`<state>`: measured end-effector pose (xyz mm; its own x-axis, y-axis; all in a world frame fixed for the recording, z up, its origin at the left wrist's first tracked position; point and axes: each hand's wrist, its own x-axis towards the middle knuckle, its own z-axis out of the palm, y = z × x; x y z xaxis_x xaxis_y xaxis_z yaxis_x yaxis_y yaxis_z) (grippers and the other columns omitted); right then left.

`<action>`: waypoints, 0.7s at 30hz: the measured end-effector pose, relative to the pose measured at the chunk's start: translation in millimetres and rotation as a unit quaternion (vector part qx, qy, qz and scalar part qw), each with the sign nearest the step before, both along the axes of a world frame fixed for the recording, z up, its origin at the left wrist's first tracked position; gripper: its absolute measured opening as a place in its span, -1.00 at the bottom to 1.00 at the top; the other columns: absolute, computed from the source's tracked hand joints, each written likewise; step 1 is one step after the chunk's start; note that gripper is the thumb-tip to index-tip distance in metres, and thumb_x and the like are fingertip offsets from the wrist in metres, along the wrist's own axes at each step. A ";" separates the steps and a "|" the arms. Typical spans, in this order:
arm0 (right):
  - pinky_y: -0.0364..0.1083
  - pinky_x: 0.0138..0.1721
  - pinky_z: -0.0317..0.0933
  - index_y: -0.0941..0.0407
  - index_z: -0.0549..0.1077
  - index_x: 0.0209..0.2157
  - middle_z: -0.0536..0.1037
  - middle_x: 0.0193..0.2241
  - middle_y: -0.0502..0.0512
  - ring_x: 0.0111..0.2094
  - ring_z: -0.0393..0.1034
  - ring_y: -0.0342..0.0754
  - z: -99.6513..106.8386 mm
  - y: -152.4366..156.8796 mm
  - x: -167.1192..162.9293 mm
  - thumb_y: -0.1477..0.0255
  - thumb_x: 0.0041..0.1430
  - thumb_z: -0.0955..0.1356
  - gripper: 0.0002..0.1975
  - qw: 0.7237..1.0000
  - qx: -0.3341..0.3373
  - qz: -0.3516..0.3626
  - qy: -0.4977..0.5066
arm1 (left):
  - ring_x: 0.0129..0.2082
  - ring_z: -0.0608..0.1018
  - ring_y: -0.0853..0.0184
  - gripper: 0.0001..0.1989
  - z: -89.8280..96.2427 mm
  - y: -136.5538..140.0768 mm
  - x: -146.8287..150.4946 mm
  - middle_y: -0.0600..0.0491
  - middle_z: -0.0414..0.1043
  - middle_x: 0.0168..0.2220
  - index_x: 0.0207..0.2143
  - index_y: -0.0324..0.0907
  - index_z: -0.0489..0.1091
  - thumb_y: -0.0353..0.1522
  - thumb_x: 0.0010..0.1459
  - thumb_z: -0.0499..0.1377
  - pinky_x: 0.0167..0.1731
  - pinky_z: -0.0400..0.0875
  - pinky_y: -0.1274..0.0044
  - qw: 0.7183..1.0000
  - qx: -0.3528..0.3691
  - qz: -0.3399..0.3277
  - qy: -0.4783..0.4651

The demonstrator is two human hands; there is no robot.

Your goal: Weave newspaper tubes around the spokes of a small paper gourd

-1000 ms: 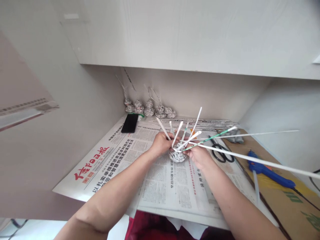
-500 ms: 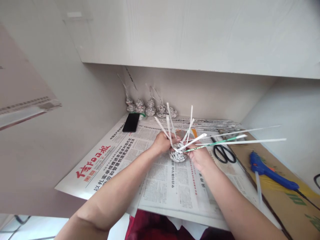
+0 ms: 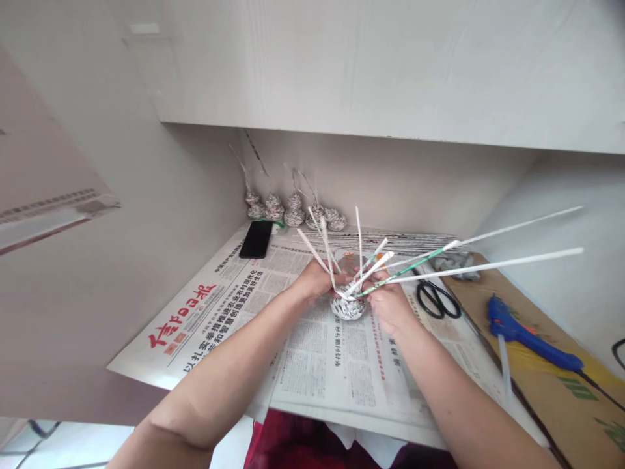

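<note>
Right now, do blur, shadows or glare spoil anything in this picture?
Head view: soft light on the woven ball, its strands slightly blurred; head view: shade in the recess behind the woven gourds; head view: floor at lower left nearly washed out; head view: newspaper columns too soft to read; head view: forearms look stretched, probably lens distortion.

Shown: five gourd-shaped woven-newspaper pieces (image 3: 293, 213); one round woven-paper base (image 3: 347, 309); at least nine slender rolled-paper spokes (image 3: 488, 266); one black rectangular phone (image 3: 256, 240); one pair of black-handled scissors (image 3: 435, 296); one blue glue gun (image 3: 537, 345). Thin greyish paper rods (image 3: 385, 243), too crowded to count.
</note>
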<state>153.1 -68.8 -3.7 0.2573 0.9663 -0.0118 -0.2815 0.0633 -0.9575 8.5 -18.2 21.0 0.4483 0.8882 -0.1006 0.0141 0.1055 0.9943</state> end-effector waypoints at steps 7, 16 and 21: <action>-0.11 -0.51 0.23 0.11 0.45 -0.53 0.48 -0.63 -0.06 -0.57 0.36 -0.10 6.6 -0.7 -2.1 0.40 -0.37 0.54 -0.71 0.998 -0.026 -0.005 0.052 | -0.63 0.42 0.47 -0.83 1.2 -0.8 0.4 0.08 0.43 -0.59 -0.51 -0.32 0.51 -0.40 -0.20 0.37 -0.65 0.36 0.62 1.000 0.022 0.005 0.021; -0.15 -0.55 0.16 0.12 0.48 -0.53 0.51 -0.61 -0.04 -0.59 0.32 -0.15 -2.7 0.9 -2.0 0.35 -0.30 0.55 -0.74 0.999 -0.013 -0.013 0.034 | -0.63 0.41 0.47 -0.78 3.7 -4.9 -0.8 0.05 0.46 -0.57 -0.48 -0.30 0.55 -0.37 -0.24 0.39 -0.65 0.33 0.63 0.999 0.036 -0.036 0.007; -0.16 -0.63 0.05 0.13 0.49 -0.54 0.47 -0.66 -0.04 -0.66 0.23 -0.18 -3.1 1.9 -3.2 0.33 -0.32 0.55 -0.72 0.999 -0.025 -0.036 0.022 | -0.64 0.37 0.50 -0.76 -5.4 -1.3 0.2 0.10 0.40 -0.60 -0.51 -0.29 0.51 -0.36 -0.28 0.41 -0.63 0.26 0.64 0.997 0.051 -0.055 0.007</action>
<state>150.0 -66.8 -6.8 0.3246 0.9431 -0.0719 -0.3202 0.0380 -0.9466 8.6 -19.5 15.6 0.5423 0.8400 -0.0194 0.0348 0.0006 0.9994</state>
